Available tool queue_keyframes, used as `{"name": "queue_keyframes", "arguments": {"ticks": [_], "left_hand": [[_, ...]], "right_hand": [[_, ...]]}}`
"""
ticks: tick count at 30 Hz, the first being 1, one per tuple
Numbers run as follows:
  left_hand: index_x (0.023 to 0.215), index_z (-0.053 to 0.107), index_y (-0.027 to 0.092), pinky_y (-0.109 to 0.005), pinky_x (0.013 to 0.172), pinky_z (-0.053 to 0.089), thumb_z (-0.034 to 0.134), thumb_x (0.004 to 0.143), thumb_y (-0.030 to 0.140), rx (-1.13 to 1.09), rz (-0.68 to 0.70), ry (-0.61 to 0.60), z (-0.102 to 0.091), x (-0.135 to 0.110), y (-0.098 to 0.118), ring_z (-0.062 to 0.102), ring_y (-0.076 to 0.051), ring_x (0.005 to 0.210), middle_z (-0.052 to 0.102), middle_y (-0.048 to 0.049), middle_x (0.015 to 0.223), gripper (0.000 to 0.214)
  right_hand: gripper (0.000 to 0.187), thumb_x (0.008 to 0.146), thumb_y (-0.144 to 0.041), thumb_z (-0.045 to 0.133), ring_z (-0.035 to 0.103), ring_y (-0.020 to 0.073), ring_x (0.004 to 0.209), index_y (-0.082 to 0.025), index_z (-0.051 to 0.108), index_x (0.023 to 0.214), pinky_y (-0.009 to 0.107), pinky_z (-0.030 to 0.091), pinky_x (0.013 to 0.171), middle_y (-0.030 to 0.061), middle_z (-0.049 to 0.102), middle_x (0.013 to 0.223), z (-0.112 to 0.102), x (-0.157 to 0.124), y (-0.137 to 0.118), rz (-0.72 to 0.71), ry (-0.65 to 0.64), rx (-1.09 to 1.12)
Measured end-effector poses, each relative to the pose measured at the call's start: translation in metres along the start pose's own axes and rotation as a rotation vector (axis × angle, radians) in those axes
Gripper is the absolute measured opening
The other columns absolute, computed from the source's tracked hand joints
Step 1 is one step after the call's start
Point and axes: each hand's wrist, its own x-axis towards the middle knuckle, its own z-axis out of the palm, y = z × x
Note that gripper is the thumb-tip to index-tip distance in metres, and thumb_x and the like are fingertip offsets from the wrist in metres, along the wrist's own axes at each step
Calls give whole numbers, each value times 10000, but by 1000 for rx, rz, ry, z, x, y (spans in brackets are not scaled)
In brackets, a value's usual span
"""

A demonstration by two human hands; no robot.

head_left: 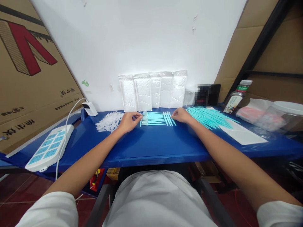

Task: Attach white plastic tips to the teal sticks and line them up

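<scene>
as teal sticks lie between, left hand, right hand touching

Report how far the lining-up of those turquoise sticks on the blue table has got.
Done: a neat row of thin turquoise plastic sticks lies side by side. In hand: the left hand touches the row's left end, the right hand a few slanted sticks at its right end. Left: a loose pile of the same sticks to the right, apparently the larger share.

Centred on the tabletop, a row of sticks; padded envelopes behind at twelve o'clock, sachet heap at ten, loose stick pile at two, power strip at eight.
</scene>
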Motion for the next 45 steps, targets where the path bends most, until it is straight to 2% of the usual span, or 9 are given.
{"name": "queue_keyframes", "arguments": {"ticks": [7,13,15,20,26,33,36,40,45], "left_hand": [[990,796,201,-343,809,548,628,946,458,48,1,3,-2,0,1,714,-232,850,802,-71,947,311],[952,808,234,-393,813,492,642,922,394,487,-54,47,-19,3,-14,669,-307,847,727,-96,766,233],[934,803,233,-406,820,485,655,908,380,596,-122,57,-29,4,-23,666,-333,889,720,-113,774,210],[933,793,225,-420,825,495,689,880,372,780,-299,-4,-56,5,-46,677,-362,948,751,-147,880,188],[909,795,223,-407,807,509,707,837,344,871,-313,-43,-88,5,-64,690,-356,941,766,-146,907,166],[834,767,239,-326,717,481,728,815,490,723,-357,-291,-90,7,-55,704,-275,822,781,-84,880,256],[826,752,229,-326,699,467,718,815,559,781,-445,-371,-87,8,-45,716,-296,848,789,-109,908,332],[760,742,231,-329,678,458,743,768,561,799,-519,-417,-82,9,-42,713,-303,805,784,-108,837,331],[536,601,228,-321,605,423,714,789,485,627,-523,-513,-73,9,-48,630,-236,598,702,-73,625,378]], "right_hand": [[277,920,-398,697,720,228,853,-158,820,981,280,479,715,124,808,965,-5,0,-2,28,50,-18],[269,907,-373,708,732,304,1017,-178,826,1050,330,507,801,168,794,1097,-36,1,22,179,204,-188],[276,867,-392,756,733,306,1010,-187,830,1035,333,511,800,164,791,1095,-45,-2,29,220,158,-239],[339,795,-481,828,734,295,918,-176,823,941,341,520,747,162,786,1016,-55,-7,31,235,-114,-346],[309,727,-403,897,726,287,855,-174,800,909,342,524,717,147,777,957,-58,-7,32,211,-185,-373],[265,846,-397,789,652,226,702,-147,744,771,312,445,632,98,720,775,-57,-11,20,78,-305,-316],[317,922,-386,701,620,203,672,-141,720,721,305,399,622,82,687,712,-54,-11,14,12,-250,-289],[345,999,-363,593,640,204,735,-144,726,767,294,385,645,102,720,767,-49,-7,12,-5,-46,-205],[286,1003,-370,594,657,221,809,-146,723,883,293,389,665,126,758,903,-44,-5,10,23,114,-91]]}}
